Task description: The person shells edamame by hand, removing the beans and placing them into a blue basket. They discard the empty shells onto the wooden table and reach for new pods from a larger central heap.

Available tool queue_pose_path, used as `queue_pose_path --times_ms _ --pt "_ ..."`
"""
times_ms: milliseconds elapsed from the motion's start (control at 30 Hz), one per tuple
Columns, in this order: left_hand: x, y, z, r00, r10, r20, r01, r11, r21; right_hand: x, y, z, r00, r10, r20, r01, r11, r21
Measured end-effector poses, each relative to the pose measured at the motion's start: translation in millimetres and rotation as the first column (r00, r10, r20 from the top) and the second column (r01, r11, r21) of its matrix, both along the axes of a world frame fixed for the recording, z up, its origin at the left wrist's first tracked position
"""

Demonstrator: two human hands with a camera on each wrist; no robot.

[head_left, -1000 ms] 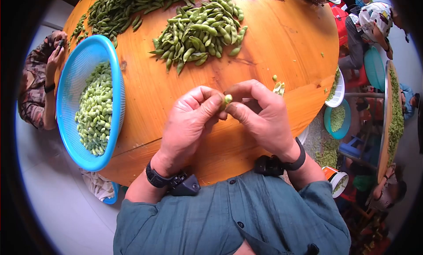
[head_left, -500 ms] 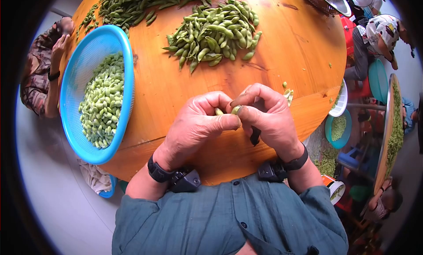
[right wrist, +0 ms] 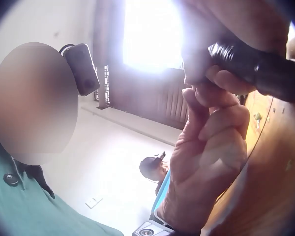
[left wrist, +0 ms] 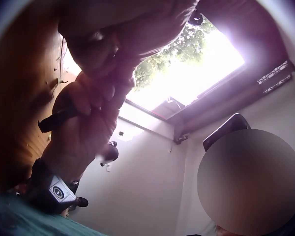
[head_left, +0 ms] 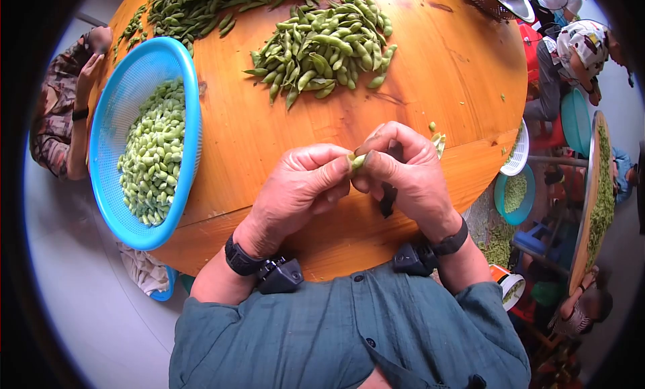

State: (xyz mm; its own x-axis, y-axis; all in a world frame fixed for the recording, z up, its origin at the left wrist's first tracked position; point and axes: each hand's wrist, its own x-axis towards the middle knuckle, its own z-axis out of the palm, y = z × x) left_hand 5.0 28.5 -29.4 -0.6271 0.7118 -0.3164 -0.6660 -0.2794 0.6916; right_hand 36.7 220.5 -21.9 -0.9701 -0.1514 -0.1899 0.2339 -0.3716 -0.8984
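Observation:
Between the two hands, over the table's near part, is a small green pod [head_left: 357, 162] in the head view. The left hand [head_left: 295, 187] pinches its left end between thumb and forefinger. At its other end the right hand [head_left: 410, 177] pinches with thumb and forefinger. A black cylindrical object [right wrist: 280, 73] lies across the right hand's inner side in the right wrist view. Beyond the hands lies a heap of green pods [head_left: 322, 50]. To the left, a blue basket [head_left: 191, 120] holds many shelled beans [head_left: 154, 160].
More pods [head_left: 195, 9] cover the wooden table's [head_left: 457, 66] far left. A loose bean [head_left: 432, 126] and an empty-looking shell [head_left: 439, 144] lie beyond the right hand. A metal colander [head_left: 490, 3] stands at the far right edge. Other people sit at both sides.
Since a half second ago, the left thumb has drawn back left and the pod shows between the fingertips. Over the full second, the table and its things have shifted right in the head view.

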Motion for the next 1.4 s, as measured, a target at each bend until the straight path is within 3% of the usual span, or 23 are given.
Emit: queue_pose_path --times_ms 133,200,233,300,333,400,533,600,733,800,933,1000,1067,1133,1167,1233,1400 --pt "-1 4 12 0.999 0.004 0.032 -0.001 0.997 -0.082 -2 1 7 1.0 -0.007 0.011 0.007 0.999 0.046" --pt "-1 7 16 0.993 0.031 0.111 -0.02 0.995 -0.101 -2 -1 11 0.984 -0.039 -0.176 0.101 0.927 0.362" --pt "-1 7 17 0.993 0.033 0.112 -0.022 0.995 -0.101 -2 -3 11 0.984 -0.037 -0.175 0.099 0.927 0.362" --pt "-2 8 18 0.988 0.043 0.146 -0.022 0.99 -0.137 -3 -6 11 0.875 0.071 -0.48 0.29 0.716 0.635" --pt "-2 7 15 0.988 0.043 0.147 -0.022 0.99 -0.136 -3 -7 11 0.875 0.071 -0.479 0.29 0.715 0.636" --pt "-1 4 7 0.99 -0.02 0.14 0.016 0.999 0.032 -2 -9 13 0.842 0.097 -0.531 0.345 0.659 0.668" --pt "-1 6 14 0.987 0.002 0.164 -0.002 1.0 0.0 -2 -7 14 0.832 0.123 -0.54 0.331 0.672 0.663" --pt "0 8 20 0.979 0.07 0.19 -0.062 0.997 -0.044 -1 -9 19 0.774 0.186 -0.605 0.387 0.618 0.684" --pt "-2 6 18 0.979 0.06 0.193 -0.062 0.998 0.005 0 -9 19 0.729 0.205 -0.654 0.441 0.59 0.676" --pt "-3 4 13 0.983 0.062 0.173 -0.07 0.997 0.041 2 -7 17 0.823 0.116 -0.556 0.358 0.655 0.666" --pt "-3 9 18 0.985 0.056 0.162 -0.055 0.998 -0.01 6 -12 11 0.847 0.029 -0.531 0.368 0.688 0.625" --pt "-1 7 16 0.997 0.043 -0.061 -0.056 0.971 -0.231 8 -15 10 0.928 -0.083 -0.364 0.286 0.784 0.551" --pt "3 6 20 0.995 0.048 -0.085 -0.067 0.969 -0.237 9 -14 24 0.969 -0.081 -0.234 0.207 0.782 0.587" --pt "3 3 15 0.987 0.115 -0.11 -0.142 0.947 -0.288 7 -16 16 0.939 -0.097 -0.329 0.275 0.788 0.551" --pt "6 7 13 0.99 0.069 -0.121 -0.099 0.959 -0.264 9 -15 15 0.948 -0.113 -0.299 0.258 0.824 0.505" --pt "11 11 9 0.95 0.262 -0.172 -0.296 0.93 -0.216 11 -14 18 0.979 -0.093 -0.179 0.153 0.922 0.355" --pt "9 3 10 0.977 0.128 -0.168 -0.155 0.975 -0.158 15 -8 15 0.993 -0.054 -0.108 0.084 0.95 0.299"
